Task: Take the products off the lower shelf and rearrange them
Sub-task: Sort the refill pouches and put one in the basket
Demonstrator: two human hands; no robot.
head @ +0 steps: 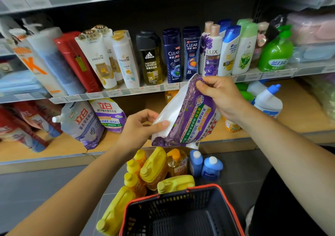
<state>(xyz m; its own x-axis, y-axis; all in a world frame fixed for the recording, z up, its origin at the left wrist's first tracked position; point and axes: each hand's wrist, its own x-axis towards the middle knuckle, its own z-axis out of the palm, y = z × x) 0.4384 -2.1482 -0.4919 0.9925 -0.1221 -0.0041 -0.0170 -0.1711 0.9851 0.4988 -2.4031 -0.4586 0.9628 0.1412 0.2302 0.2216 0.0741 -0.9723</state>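
I hold a purple and white detergent refill pouch [184, 116] in the air in front of the lower shelf [54, 148], tilted with its spout end down. My left hand [141, 126] grips its lower white edge. My right hand [219, 96] pinches its upper corner. Two more purple pouches stand on the lower shelf at the left: one with a white spout [81, 125] leaning over, one [108, 114] upright behind it. White bottles with blue caps [268, 101] lie on the shelf at the right, and a small orange bottle [231, 126] stands below my right wrist.
Several yellow jugs [154, 168], an orange pump bottle [176, 163] and two blue bottles [204, 165] stand on the grey floor below the shelf. A dark basket with a red rim [181, 215] sits nearest me. Shampoo bottles [152, 57] fill the shelf above. Red packs [21, 125] lie far left.
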